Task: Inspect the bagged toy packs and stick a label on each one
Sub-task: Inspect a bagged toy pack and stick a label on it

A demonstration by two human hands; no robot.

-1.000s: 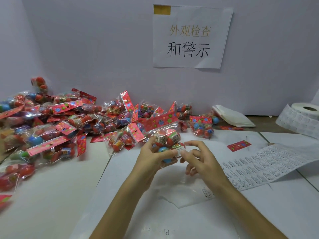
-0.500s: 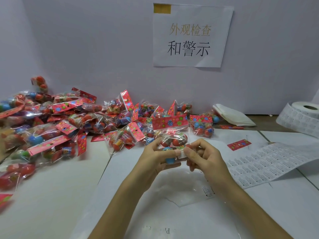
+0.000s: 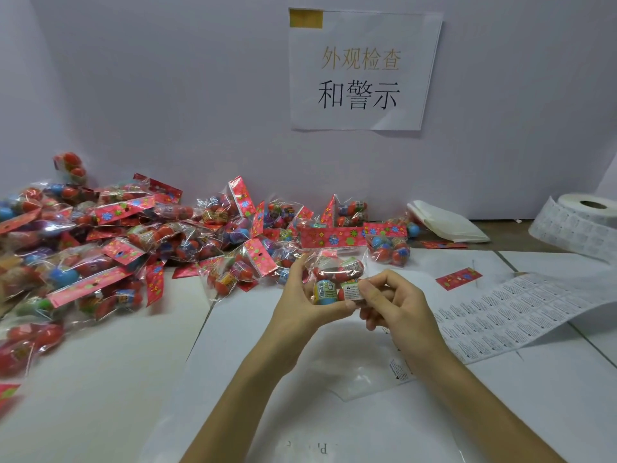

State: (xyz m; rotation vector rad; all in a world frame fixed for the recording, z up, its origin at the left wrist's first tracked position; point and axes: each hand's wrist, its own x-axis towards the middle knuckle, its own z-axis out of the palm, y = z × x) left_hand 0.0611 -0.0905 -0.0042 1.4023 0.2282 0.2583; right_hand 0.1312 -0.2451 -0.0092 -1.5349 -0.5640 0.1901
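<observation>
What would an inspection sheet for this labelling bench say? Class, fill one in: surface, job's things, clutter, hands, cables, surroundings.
Surface: white table, with paper sheets laid over it.
Job's things: one toy pack is held up, with a label on its lower right. A pile of packs lies at the left and back. A label strip runs from the label roll at the right.
Clutter: loose red card; empty clear bag under the hands; folded white sheets at the back right.
Hands: left hand grips the toy pack; right hand pinches it at the label.
Cables: nothing seen.
Surroundings: pale wall with a taped paper sign.
</observation>
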